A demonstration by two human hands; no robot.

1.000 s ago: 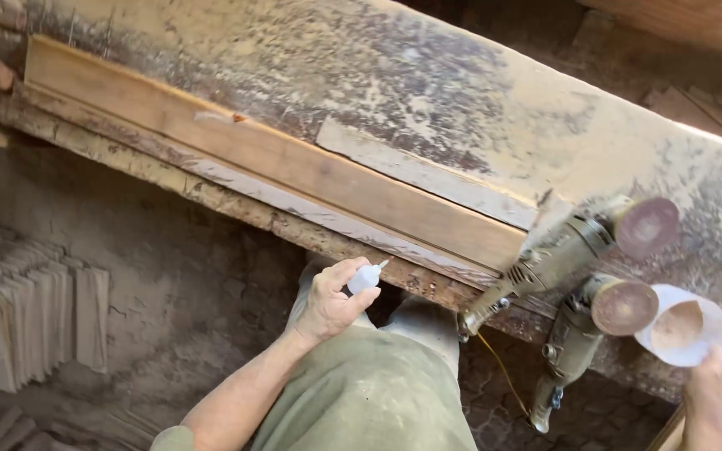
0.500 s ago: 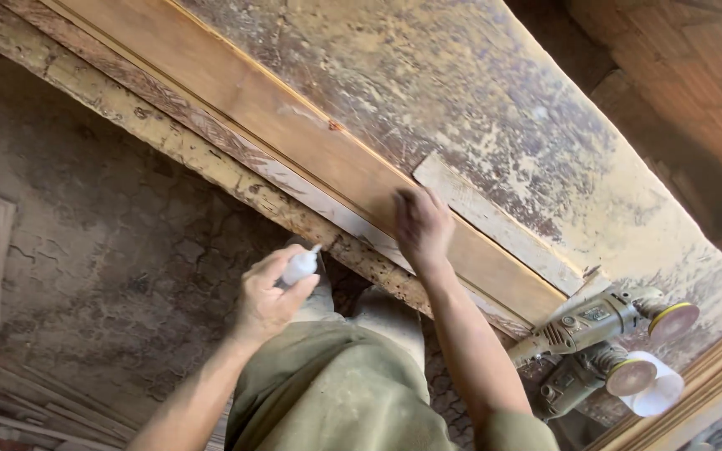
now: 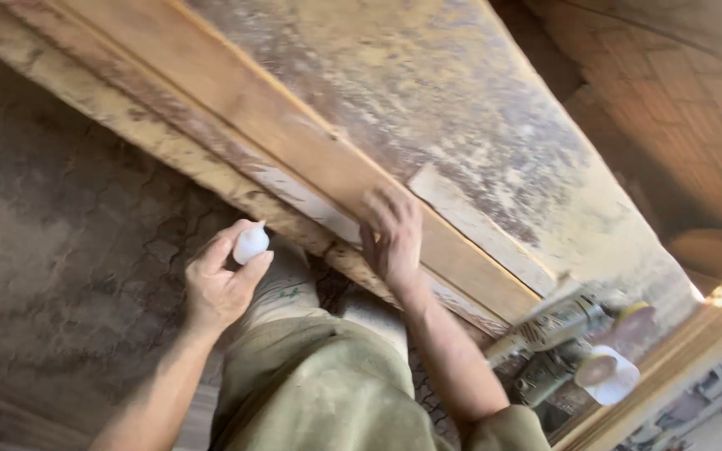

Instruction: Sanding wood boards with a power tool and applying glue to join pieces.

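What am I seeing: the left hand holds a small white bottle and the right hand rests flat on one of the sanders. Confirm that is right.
Not quite. The left hand does hold the small white bottle, but the right hand rests on the long wooden board at the bench edge, not on a sander. The head view shows both sanders lying untouched further along the bench.

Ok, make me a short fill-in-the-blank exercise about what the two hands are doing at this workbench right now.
1. The left hand holds a small ____ squeeze bottle.
2. The right hand rests on the long wooden ____ lying on the workbench.
3. Two power ____ lie at the bench's right end.
4. The left hand is off the bench, above the ____.

Missing words: white; board; sanders; floor
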